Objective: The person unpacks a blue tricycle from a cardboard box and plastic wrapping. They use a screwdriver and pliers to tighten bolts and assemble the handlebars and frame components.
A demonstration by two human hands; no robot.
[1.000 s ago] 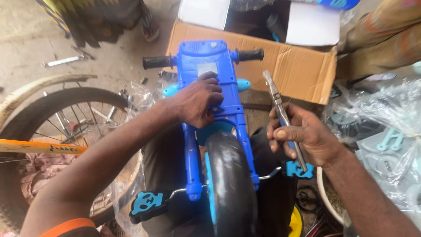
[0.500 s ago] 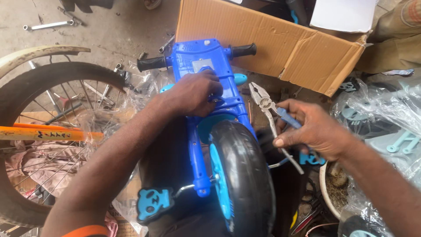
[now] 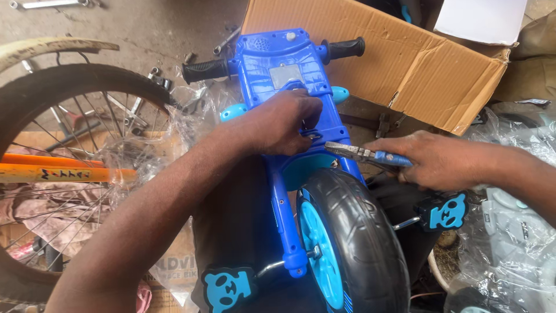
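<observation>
Since a moment ago, we have swung the pliers (image 3: 365, 155) level, their nose now near the blue tricycle front (image 3: 289, 81) just above its black wheel (image 3: 353, 232). Our right hand (image 3: 431, 159) is curled tight round the blue handles. Our left hand (image 3: 278, 122) presses on the blue column, fingers bent against it. Behind lie a cardboard box (image 3: 405, 64) and a spoked bicycle wheel (image 3: 63, 150).

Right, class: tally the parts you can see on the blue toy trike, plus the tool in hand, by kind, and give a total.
Black handlebar grips: 2
Bear-face pedals: 2
Front wheel: 1
Pale blue side knobs: 2
Pliers: 1, in the right hand
Total: 8
</observation>
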